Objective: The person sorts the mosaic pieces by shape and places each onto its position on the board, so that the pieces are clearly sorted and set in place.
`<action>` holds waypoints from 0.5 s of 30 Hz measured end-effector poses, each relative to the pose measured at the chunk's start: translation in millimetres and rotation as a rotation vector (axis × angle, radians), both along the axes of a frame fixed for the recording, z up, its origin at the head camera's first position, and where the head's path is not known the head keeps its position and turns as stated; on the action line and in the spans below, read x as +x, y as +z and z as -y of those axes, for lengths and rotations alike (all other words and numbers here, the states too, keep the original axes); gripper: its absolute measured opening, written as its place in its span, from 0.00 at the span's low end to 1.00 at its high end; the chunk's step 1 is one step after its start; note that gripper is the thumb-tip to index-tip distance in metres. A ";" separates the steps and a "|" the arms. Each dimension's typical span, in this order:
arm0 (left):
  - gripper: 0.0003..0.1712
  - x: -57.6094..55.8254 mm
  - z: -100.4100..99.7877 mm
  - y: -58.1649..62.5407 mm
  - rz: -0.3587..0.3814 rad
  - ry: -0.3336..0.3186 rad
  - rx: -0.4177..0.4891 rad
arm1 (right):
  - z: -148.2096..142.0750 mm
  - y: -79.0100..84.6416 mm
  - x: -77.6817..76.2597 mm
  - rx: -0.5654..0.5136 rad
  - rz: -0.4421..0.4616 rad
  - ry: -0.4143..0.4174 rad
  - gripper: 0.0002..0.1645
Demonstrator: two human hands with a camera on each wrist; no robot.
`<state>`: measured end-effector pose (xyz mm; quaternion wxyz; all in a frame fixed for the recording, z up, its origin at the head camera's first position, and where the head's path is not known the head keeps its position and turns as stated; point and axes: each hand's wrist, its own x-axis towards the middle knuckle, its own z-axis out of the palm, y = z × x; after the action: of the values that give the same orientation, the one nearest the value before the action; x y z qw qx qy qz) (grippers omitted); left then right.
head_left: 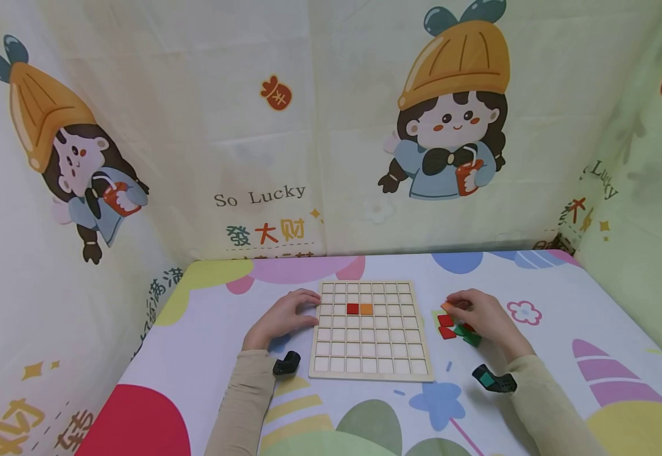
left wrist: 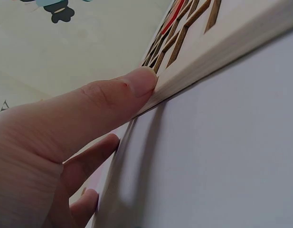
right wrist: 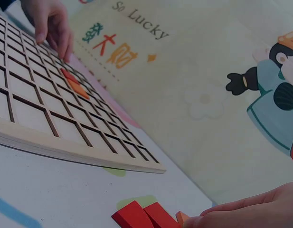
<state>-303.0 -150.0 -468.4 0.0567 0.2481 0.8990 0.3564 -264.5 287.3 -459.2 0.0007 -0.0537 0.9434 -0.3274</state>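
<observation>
A wooden grid board point(head_left: 371, 373) lies flat on the table, with a red square tile point(head_left: 352, 309) and an orange square tile point(head_left: 366, 309) side by side in its cells. My left hand point(head_left: 283, 316) rests at the board's left edge, thumb and fingertips against the frame. To the right of the board, my right hand point(head_left: 481, 316) pinches another orange tile point(right wrist: 182, 217) between thumb and finger. Under and beside that hand lie loose red tiles point(head_left: 447, 332) and green tiles point(head_left: 471, 340), partly hidden by its fingers.
The tablecloth point(head_left: 206, 380) is white with coloured printed shapes. A pale printed curtain point(head_left: 354, 228) hangs behind the table and along both sides. Each wrist carries a black strap mount, the left mount point(head_left: 287, 363) near the board's lower left corner.
</observation>
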 end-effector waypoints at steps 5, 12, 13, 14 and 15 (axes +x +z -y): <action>0.23 -1.1 0.8 -1.6 -0.012 -0.010 -0.006 | -1.9 1.5 2.0 0.007 0.003 -0.017 0.23; 0.23 -1.2 0.9 -2.1 -0.020 -0.013 -0.002 | -10.5 2.7 3.5 0.019 -0.012 -0.017 0.22; 0.23 -1.2 0.7 -2.2 -0.019 -0.013 -0.004 | -11.4 3.0 3.7 0.019 -0.014 -0.015 0.22; 0.23 -1.2 0.6 -2.1 -0.018 -0.013 -0.006 | -12.2 3.2 3.7 0.020 -0.017 -0.013 0.22; 0.23 -1.0 0.4 -2.0 -0.017 -0.012 -0.008 | -13.0 3.3 3.7 0.020 -0.019 -0.014 0.22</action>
<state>-304.1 -150.4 -470.4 0.0522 0.2563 0.8993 0.3505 -260.8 300.3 -455.9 -0.0098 -0.0504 0.9469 -0.3174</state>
